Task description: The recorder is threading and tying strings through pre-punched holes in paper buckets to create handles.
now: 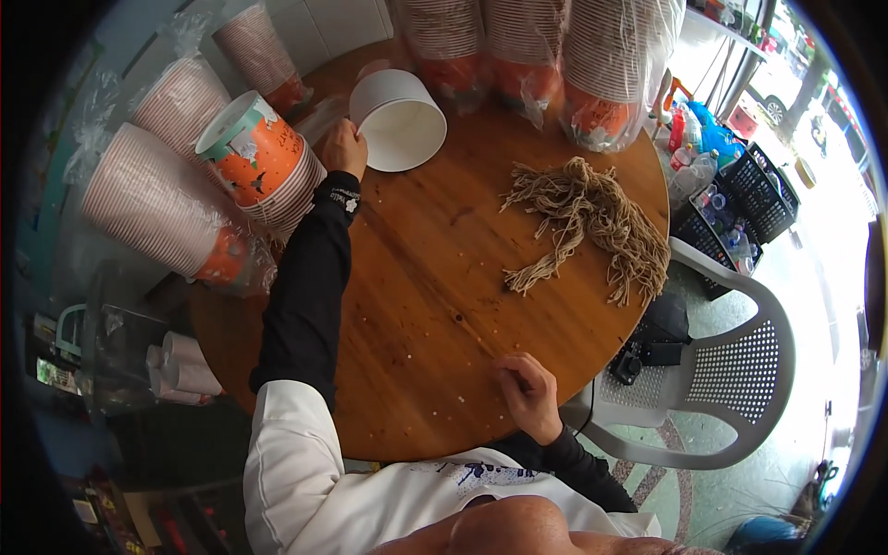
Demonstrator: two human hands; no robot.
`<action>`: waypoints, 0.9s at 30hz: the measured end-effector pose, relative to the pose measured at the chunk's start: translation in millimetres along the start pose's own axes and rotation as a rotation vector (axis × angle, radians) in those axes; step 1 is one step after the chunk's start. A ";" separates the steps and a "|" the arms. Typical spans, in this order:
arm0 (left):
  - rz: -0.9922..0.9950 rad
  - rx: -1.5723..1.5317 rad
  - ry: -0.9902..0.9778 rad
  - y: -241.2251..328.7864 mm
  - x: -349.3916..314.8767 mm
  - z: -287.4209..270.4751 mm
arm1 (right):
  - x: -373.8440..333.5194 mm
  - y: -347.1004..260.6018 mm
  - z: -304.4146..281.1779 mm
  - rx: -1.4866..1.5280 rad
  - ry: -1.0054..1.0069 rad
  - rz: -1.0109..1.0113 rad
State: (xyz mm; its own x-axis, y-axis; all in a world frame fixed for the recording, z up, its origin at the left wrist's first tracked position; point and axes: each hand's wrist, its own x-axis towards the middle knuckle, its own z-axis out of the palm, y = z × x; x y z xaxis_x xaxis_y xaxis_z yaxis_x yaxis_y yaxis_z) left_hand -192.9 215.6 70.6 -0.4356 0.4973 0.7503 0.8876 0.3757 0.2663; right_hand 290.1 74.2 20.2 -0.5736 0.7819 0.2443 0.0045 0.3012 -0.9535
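My left hand (pixel 346 149) is stretched far across the round wooden table, its fingers closed at the left side of a white paper tub (pixel 370 92). The tub is tilted, with its empty mouth turned toward me; part of the grip is hidden. Just left of that hand leans a nested stack of orange-and-green printed paper tubs (pixel 264 157). Close to the table's near edge, my right hand (pixel 531 398) is loosely curled, with nothing seen in it. A tangled bundle of beige string (pixel 592 222) lies on the right half of the table.
Plastic-wrapped stacks of paper tubs (pixel 157 199) line the left edge, and more wrapped stacks (pixel 606 65) stand at the back. Small white crumbs dot the wooden table (pixel 435 305). On the right are a grey plastic chair (pixel 740 370) holding black items and black crates (pixel 758 190) with bottles.
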 end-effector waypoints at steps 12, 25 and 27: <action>-0.017 -0.198 -0.101 -10.8 -82.8 -100.4 | -0.1 4.6 -3.5 0.018 -0.049 -0.013; -0.180 -0.683 -0.213 33.4 -179.1 -238.0 | 130.5 19.4 -42.9 -0.463 0.255 -0.333; -0.184 -0.670 -0.255 49.2 -177.8 -270.3 | 140.5 31.8 -73.4 -0.658 0.218 -0.409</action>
State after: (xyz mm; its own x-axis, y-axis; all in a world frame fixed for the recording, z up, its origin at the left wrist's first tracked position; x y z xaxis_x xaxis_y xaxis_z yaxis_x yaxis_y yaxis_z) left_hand -31.5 -65.8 113.9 -0.5354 0.6689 0.5157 0.6622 -0.0466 0.7479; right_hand 269.8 233.7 37.1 -0.4622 0.6083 0.6453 0.3493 0.7937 -0.4980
